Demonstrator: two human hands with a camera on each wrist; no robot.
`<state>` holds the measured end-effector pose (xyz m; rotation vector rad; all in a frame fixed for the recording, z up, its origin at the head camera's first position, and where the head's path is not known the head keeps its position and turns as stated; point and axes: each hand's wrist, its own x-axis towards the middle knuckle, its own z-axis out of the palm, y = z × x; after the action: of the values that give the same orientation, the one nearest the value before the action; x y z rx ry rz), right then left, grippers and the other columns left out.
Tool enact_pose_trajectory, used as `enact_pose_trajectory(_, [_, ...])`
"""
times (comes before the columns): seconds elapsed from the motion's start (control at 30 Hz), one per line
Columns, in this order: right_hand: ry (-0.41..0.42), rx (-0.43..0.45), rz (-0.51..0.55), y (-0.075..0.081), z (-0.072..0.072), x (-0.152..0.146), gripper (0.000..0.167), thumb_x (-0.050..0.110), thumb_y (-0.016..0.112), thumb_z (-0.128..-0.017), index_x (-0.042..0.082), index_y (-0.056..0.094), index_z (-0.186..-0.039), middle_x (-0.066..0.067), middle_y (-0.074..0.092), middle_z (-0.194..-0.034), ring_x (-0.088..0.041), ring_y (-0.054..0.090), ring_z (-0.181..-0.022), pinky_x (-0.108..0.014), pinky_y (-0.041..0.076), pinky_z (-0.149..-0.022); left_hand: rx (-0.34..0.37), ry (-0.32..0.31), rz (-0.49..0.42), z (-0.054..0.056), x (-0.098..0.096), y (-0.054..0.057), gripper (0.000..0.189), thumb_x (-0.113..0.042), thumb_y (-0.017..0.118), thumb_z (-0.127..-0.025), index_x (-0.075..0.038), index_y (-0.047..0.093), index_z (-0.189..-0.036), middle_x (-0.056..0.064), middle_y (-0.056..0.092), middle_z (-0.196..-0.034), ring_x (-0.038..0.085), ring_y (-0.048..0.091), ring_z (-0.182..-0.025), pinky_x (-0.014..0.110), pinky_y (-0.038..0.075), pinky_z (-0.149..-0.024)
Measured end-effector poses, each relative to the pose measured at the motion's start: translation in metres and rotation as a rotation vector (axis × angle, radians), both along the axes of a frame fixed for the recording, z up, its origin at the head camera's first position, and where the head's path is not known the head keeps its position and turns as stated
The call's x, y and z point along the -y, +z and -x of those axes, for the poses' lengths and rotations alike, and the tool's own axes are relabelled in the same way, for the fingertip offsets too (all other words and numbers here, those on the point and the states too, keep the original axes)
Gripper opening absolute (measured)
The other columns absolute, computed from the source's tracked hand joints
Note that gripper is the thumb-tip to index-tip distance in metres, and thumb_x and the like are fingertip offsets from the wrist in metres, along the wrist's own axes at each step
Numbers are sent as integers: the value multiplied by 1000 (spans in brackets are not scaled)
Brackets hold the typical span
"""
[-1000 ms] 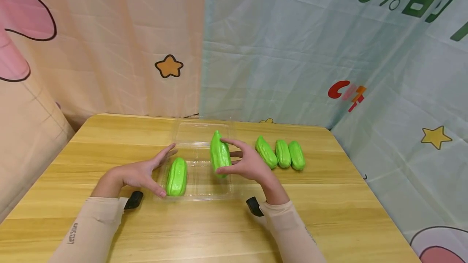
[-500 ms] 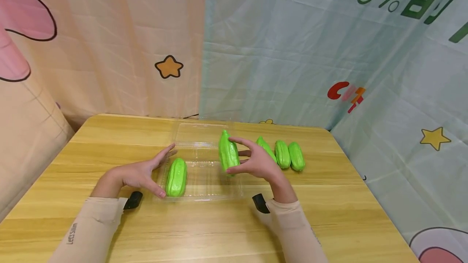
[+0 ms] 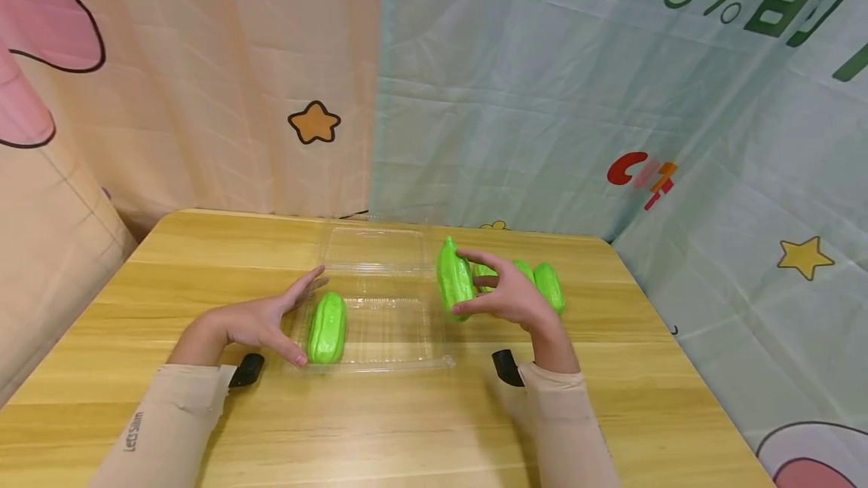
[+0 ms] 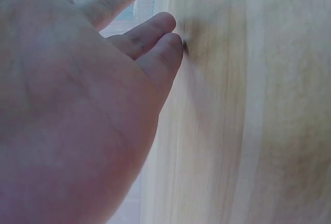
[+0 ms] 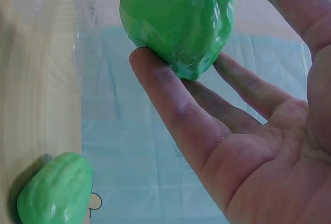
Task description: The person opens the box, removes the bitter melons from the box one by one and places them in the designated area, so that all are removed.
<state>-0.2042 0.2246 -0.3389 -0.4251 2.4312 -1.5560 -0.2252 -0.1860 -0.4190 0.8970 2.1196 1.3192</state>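
My right hand (image 3: 511,294) holds a bright green ridged gourd (image 3: 453,277) between thumb and fingers, tilted, over the right side of a clear plastic clamshell box (image 3: 389,326). In the right wrist view, the fingertips press on the rounded end of that gourd (image 5: 178,19). A second green gourd (image 3: 328,328) lies lengthwise at the left end of the box. My left hand (image 3: 267,316) rests at the box's left edge, thumb near the front corner and fingers spread toward the back. The left wrist view shows the fingers (image 4: 155,58) straight, close over the tabletop.
The box's lid (image 3: 374,248) lies folded back behind its base. Right of it sit more green gourds (image 3: 549,287), partly hidden behind my right hand. Printed curtains (image 3: 502,111) close off the wooden table (image 3: 651,398) at the back and sides.
My right hand has carried the held gourd rightward, from above the box's base to its right edge, now overlapping the gourds on the table. The left hand has stayed put.
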Motion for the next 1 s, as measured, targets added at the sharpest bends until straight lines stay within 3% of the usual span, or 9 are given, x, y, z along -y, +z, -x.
enact_pose_trajectory(0.23, [-10, -13, -17, -3, 0, -15, 90, 11, 91, -74, 22, 47, -151, -7, 34, -158, -41, 44, -136, -45, 55, -89, -4, -3, -4, 0, -2, 0, 138, -16, 91, -74, -17, -17, -160, 19, -10, -166, 47, -10, -148, 72, 0, -110])
enact_pose_trajectory(0.47, [-90, 12, 26, -8, 3, -49, 91, 5, 88, -75, 17, 44, -153, -21, 43, -146, -42, 49, -131, -41, 57, -81, -10, 0, -4, -1, -1, 2, 137, -16, 91, -74, -12, -17, -159, 19, -11, -166, 49, -10, -147, 73, 1, -109])
enact_pose_trajectory(0.7, [-180, -39, 23, -8, 1, -86, 90, 2, 83, -79, 11, 37, -157, -13, 26, -162, -47, 40, -136, -45, 48, -96, -22, 3, 14, -1, 1, 1, 137, -18, 91, -74, -15, -16, -160, 19, -10, -166, 49, -9, -147, 74, 2, -109])
enact_pose_trajectory(1.0, [-284, -18, 90, -11, -2, -118, 88, 0, 77, -86, 9, 29, -159, -15, 17, -165, -46, 39, -136, -24, 52, -86, -4, 0, 2, 1, 1, 0, 138, -16, 91, -74, -18, -17, -160, 18, -12, -166, 49, -12, -147, 74, 0, -108])
